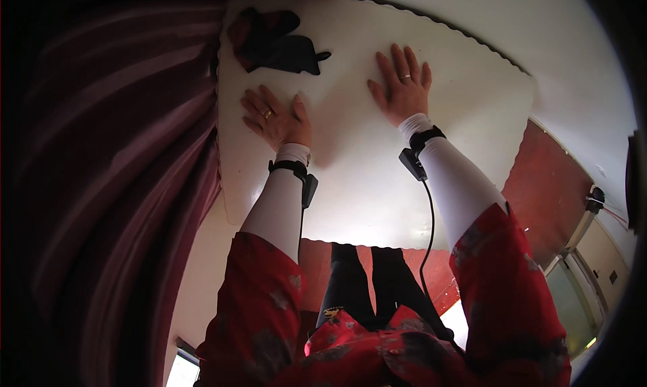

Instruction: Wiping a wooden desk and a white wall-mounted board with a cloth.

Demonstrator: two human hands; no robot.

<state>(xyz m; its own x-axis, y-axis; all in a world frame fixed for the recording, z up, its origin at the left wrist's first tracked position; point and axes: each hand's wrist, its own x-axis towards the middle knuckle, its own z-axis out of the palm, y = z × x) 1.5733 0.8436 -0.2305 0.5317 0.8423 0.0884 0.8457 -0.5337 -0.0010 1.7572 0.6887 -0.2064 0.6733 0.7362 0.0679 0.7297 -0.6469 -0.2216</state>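
My left hand lies palm down on a white tabletop with a scalloped edge, its fingers spread and a ring on one finger. To its right, my right hand is also palm down with spread fingers and a ring. Neither hand holds anything. Just beyond my left hand lies a rumpled dark cloth item with a small loop and dark red parts; its exact kind is unclear. Each wrist wears a black strap with a small black device, and a cable runs from the right one.
A dark maroon curtain hangs along the table's left edge. A pale wall runs past the far right edge. Red floor shows at the right and below the near edge. A door with a glass pane stands at the lower right.
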